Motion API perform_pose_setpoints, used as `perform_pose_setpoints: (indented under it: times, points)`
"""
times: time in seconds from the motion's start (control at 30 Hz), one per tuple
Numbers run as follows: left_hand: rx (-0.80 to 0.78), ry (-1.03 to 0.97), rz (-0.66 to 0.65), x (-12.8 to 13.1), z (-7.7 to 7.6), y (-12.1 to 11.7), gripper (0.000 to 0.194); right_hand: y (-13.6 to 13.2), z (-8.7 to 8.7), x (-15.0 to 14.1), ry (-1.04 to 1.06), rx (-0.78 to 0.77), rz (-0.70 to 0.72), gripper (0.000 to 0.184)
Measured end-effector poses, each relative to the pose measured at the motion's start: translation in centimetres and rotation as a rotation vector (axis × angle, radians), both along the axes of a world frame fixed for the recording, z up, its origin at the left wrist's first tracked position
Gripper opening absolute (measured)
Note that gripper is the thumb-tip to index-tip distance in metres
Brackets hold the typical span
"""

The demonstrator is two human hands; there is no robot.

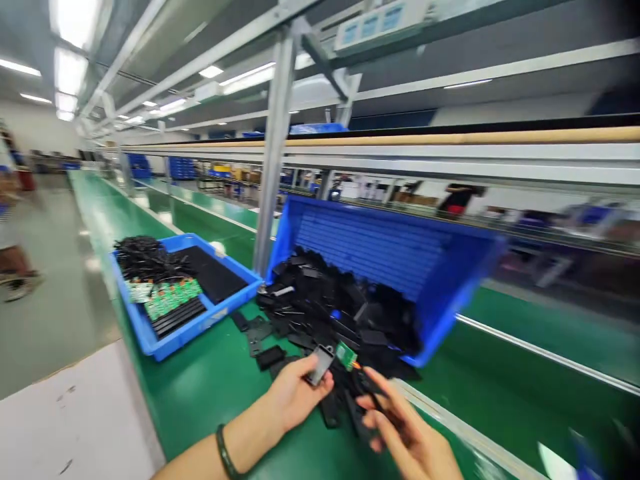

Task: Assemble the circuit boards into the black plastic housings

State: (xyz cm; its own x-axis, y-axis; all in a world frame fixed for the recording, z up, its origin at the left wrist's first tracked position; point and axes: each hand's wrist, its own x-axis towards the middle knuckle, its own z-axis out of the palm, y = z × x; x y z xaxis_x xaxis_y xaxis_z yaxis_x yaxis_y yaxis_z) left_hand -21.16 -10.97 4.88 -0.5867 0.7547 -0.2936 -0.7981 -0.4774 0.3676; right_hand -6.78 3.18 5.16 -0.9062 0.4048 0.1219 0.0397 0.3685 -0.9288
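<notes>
Right hand cut off at bottom edge; bin's right end blurred.

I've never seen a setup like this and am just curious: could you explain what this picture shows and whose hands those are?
There is no robot here: the one picture comes from a camera on a person's head, looking forward and down at their own bare hands. The left hand holds a small grey case. The right hand holds a black cable, with a small green circuit board beside its fingers. On the green bench, a blue tray carries cables, boards and black strips. Beside it, a blue bin lies tipped, black parts spilling out of it.
</notes>
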Motion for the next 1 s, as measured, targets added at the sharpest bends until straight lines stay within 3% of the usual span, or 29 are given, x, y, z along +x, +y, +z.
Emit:
perform_pose_setpoints:
  times: [0.1, 0.17, 0.3, 0.4, 0.47, 0.57, 0.63, 0.73, 0.83, 0.9, 1.0]
  points:
    - [-0.043, 0.125, -0.025, 0.3, -0.2, 0.0, 0.026, -0.5, 0.9, -0.9, 0.070, 0.296, 0.044, 0.043]
    - [-0.047, 0.298, -0.048, 0.4, 0.1, -0.1, 0.025, -0.6, 1.4, -1.3, 0.136, 0.421, 0.045, 0.040]
    - [-0.032, 0.471, -0.110, 0.3, 0.6, -0.3, 0.026, 0.0, 2.1, -0.7, 0.239, 0.509, -0.065, 0.043]
    - [-0.062, 0.456, -0.092, 0.1, 0.6, -0.4, 0.035, 0.6, 2.8, 0.0, 0.257, 0.609, 0.020, 0.046]
    - [-0.091, 0.470, -0.080, 0.0, 0.6, -0.6, 0.042, 0.7, 3.2, 0.2, 0.162, 0.654, 0.090, 0.049]
    - [-0.110, 0.530, -0.083, 0.3, 0.7, -0.8, 0.051, 0.4, 3.5, 0.1, 0.003, 0.553, 0.162, 0.051]
    - [-0.111, 0.571, -0.080, 0.6, 0.7, -0.9, 0.052, 0.1, 3.8, 0.1, -0.023, 0.373, 0.249, 0.048]
    - [-0.125, 0.580, -0.044, 0.8, 0.6, -0.7, 0.048, 0.3, 4.1, 0.1, -0.022, 0.010, 0.386, 0.029]
    - [-0.126, 0.560, -0.027, 0.6, 0.3, -0.4, 0.047, 0.9, 4.2, 0.1, 0.013, -0.322, 0.270, 0.022]
    - [-0.128, 0.561, -0.049, 0.4, 0.1, -0.4, 0.048, 1.4, 4.0, -0.1, 0.043, -0.375, 0.090, 0.028]
    - [-0.148, 0.581, -0.068, 0.5, 0.0, -0.3, 0.051, 1.8, 3.4, -0.5, 0.025, -0.190, -0.013, 0.032]
